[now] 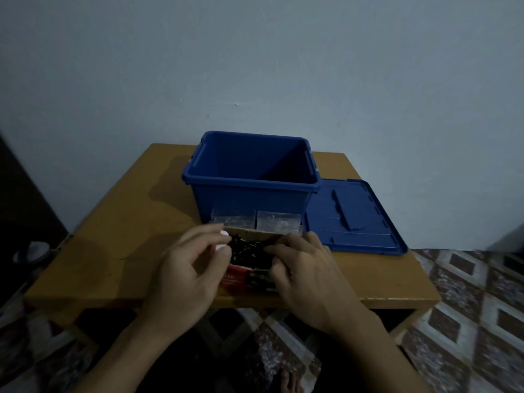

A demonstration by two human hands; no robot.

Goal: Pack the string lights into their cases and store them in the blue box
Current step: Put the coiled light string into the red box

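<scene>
A red cardboard case [246, 280] lies open near the front edge of the wooden table [119, 236]. A dark bundle of string lights [249, 251] fills it. My left hand [187, 273] pinches a small white part [224, 242] of the lights at the case's left end. My right hand [306, 276] grips the case's right end, fingers curled over the lights. Behind the case, two clear plastic cases [255, 221] sit against the open blue box [252, 177], whose visible inside looks empty.
The blue lid [354, 219] lies flat on the table to the right of the box. A pale wall stands behind the table. Patterned floor tiles show on the right, and a dark object sits at the far left.
</scene>
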